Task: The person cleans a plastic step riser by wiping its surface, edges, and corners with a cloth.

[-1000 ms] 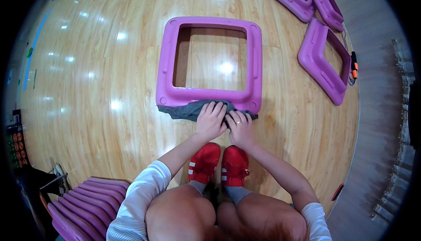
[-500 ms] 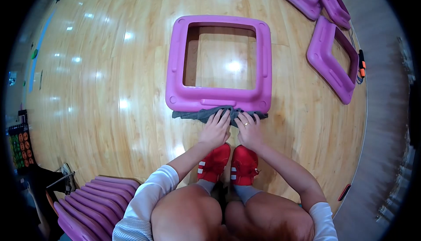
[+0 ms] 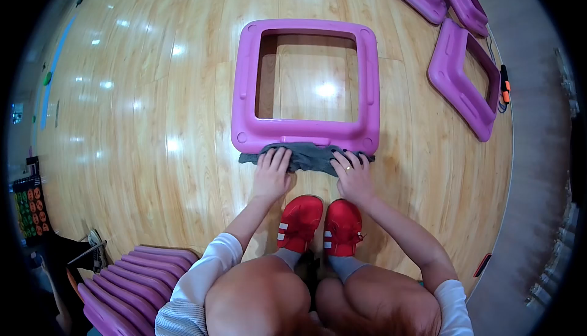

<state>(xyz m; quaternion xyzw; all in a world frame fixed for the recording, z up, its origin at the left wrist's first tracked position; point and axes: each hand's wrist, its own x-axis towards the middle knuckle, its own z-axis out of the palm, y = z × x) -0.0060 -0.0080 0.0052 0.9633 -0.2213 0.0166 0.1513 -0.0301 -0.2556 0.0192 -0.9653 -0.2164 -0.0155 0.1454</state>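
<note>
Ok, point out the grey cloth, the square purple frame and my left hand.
Grey cloth [image 3: 310, 157], head view: its middle, between the hands.
Square purple frame [image 3: 309, 130], head view: its near side.
Left hand [image 3: 273, 176], head view: back of the hand.

A smooth plastic frame [image 3: 306, 129] with a soft sheen; a matt, wrinkled, soft-looking cloth [image 3: 313, 157]; a glossy, wood-grained floor [image 3: 153, 122], smooth and brightly reflective.

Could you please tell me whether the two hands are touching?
Apart: the head view shows a gap between the left hand and the right hand, with grey cloth and wooden floor visible between them.
</note>
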